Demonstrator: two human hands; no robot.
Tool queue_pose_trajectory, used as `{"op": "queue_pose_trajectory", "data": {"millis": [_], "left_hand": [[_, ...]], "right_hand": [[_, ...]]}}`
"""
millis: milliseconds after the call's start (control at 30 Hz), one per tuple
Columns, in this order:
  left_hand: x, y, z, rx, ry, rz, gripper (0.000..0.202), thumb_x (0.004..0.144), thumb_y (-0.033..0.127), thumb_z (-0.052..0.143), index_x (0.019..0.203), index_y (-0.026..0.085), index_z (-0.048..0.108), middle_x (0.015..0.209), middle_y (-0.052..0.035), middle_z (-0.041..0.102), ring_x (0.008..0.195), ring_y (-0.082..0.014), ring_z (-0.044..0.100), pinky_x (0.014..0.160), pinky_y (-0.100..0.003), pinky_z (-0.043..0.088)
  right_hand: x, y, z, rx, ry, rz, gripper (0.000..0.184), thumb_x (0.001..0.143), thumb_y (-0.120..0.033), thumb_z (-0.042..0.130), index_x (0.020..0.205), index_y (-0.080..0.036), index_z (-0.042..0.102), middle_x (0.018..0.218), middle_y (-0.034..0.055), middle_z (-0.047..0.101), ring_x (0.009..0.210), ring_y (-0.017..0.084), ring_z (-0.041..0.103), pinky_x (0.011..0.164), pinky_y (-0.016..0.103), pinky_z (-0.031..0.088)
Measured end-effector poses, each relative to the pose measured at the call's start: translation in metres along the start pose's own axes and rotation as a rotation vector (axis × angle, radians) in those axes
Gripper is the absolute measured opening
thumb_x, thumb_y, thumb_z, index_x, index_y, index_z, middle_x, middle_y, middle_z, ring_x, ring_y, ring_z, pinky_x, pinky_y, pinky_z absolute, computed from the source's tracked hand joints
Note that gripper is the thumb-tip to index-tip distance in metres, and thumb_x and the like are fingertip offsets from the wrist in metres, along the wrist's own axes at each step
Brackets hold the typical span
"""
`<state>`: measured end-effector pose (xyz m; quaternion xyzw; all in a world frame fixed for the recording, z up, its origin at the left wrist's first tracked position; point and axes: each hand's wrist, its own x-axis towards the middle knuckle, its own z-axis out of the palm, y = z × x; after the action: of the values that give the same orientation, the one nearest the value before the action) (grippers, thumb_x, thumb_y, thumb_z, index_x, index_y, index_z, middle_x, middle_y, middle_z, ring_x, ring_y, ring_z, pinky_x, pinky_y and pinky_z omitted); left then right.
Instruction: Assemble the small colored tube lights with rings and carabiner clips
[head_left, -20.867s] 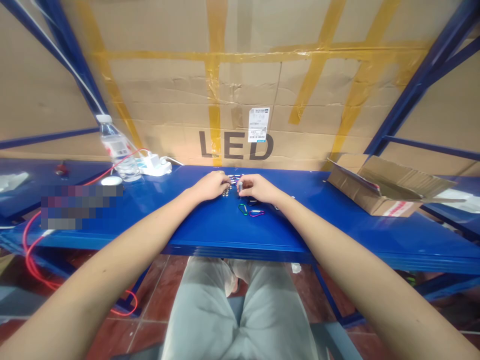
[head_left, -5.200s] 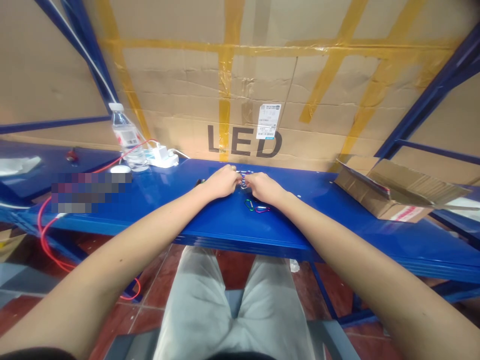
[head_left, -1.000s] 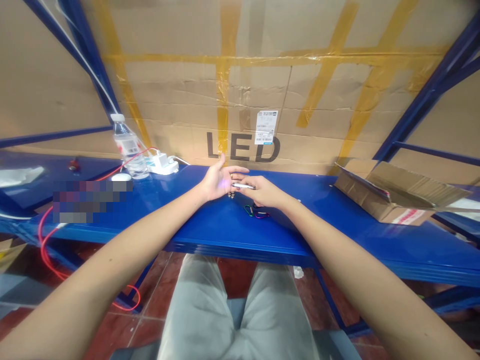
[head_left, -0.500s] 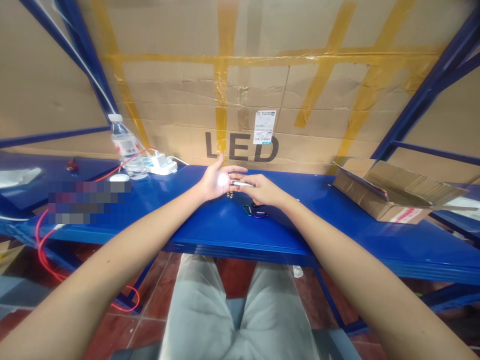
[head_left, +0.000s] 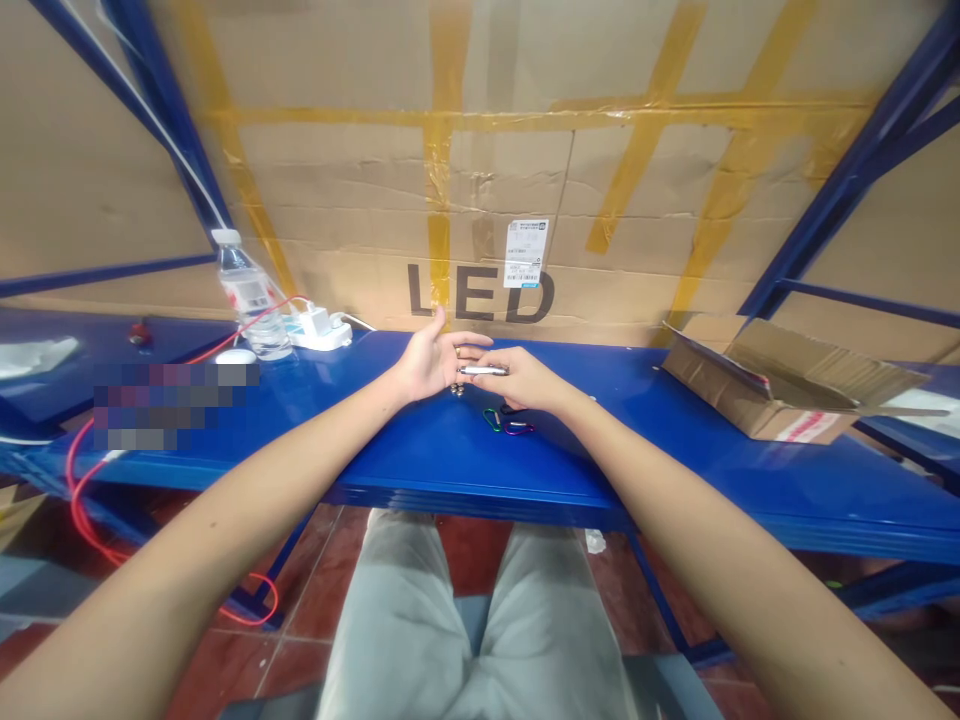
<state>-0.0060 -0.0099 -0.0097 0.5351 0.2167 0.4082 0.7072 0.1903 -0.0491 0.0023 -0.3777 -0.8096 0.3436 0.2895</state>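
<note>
Between the fingers of my right hand point(head_left: 531, 380) is a small silver flashlight point(head_left: 482, 370), lying sideways with its head toward my left palm. No light shows from it. My left hand point(head_left: 427, 362) is open, palm turned toward the flashlight, fingers stretched to the right past it; whether they touch it I cannot tell. Just below the hands, small shiny metal pieces point(head_left: 457, 390) lie on the blue table point(head_left: 450, 460). Beside them are a green carabiner point(head_left: 491, 420) and a purple carabiner point(head_left: 517, 428), with something dark partly hidden under my right hand.
On the left stand a water bottle point(head_left: 253, 300) and a white power strip point(head_left: 321, 328) with a red cable point(head_left: 75, 480) nearby. An open cardboard box point(head_left: 750, 400) sits at the right. Behind the table rises a large taped cardboard sheet point(head_left: 360, 220).
The bright light spot on my left palm has gone out. Both hands keep nearly the same position, with the flashlight still in my right hand.
</note>
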Motion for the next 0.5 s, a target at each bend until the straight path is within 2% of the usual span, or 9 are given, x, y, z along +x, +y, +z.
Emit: {"op": "queue_pose_trajectory", "data": {"millis": [233,500], "left_hand": [[0.0000,0.0009,0.0015,0.005,0.012,-0.002,0.090,0.092,0.081,0.023,0.111,0.007,0.070,0.098,-0.0205,0.073,0.091,-0.0291,0.070,0.079,-0.040,0.056],[-0.0002,0.0015,0.0025,0.010,0.014,0.005,0.090,0.092,0.081,0.023,0.112,0.007,0.071,0.099,-0.0202,0.073,0.092,-0.0291,0.070,0.079,-0.039,0.056]], "right_hand": [[0.0027,0.0039,-0.0010,-0.048,0.056,-0.149,0.029,0.087,-0.031,0.067,0.106,-0.015,0.080,0.062,0.0002,0.064,0.050,0.010,0.051,0.049,0.023,0.043],[0.0002,0.0007,-0.0010,-0.068,0.083,-0.152,0.024,0.087,-0.032,0.068,0.100,-0.016,0.081,0.067,0.0026,0.068,0.054,0.013,0.055,0.052,0.026,0.047]]}}
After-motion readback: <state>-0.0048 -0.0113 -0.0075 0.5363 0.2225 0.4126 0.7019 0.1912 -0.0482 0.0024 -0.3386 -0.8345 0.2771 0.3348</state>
